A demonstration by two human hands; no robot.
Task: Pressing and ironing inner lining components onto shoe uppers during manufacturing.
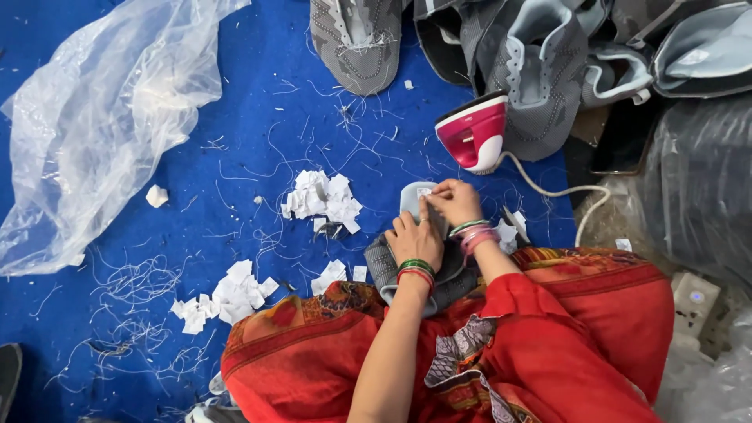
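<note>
Fingertips of the right hand (454,201) pinch down narrow on a small white label (424,192) at the far end of a grey shoe upper (392,270); whether the label is gripped or only pressed, cannot tell. Left hand (413,239) lies flat, fingers spread moderately, pressing the upper from the near side. Upper sits directly under both hands, long axis running from the lap away toward the pale tongue end (411,200), tilted slightly rightward. Right hand is the nearer to the label; left sits just behind it, nearly touching. Just past the fingertips, up and right: pink-and-white iron (474,133), its cord (564,190) trailing right. Left of the fingers: a heap of white paper scraps (323,200), more scraps (235,294) further out. Beyond the iron: more grey shoe uppers (533,70). Far left: clear plastic sheet (102,117) on the blue mat (251,117).
</note>
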